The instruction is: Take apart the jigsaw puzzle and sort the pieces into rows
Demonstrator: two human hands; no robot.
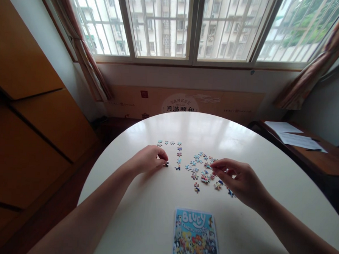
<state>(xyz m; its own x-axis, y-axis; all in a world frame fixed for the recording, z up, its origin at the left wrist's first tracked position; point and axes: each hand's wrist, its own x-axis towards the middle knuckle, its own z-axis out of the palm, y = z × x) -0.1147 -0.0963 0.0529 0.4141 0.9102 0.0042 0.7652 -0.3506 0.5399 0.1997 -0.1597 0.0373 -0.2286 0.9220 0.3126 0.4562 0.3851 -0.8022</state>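
Note:
My left hand (152, 159) is closed in a pinch on a dark jigsaw puzzle piece (166, 164) at the tabletop. Beyond it, a row of puzzle pieces (172, 143) runs along the far side, and a column of pieces (179, 154) comes down on the right. Over the right side of a loose pile of puzzle pieces (195, 170) hovers my right hand (240, 180), thumb and fingertips drawn close together. Whether a piece sits between those fingertips I cannot make out. Part of the pile is hidden beneath that hand.
A colourful "Bluey" picture sheet (196, 238) lies near the front of the round white table (135, 231). To the right, papers (296, 139) and a dark pen rest on a brown surface. A barred window and wall stand beyond; wooden cabinets (38, 135) are at left.

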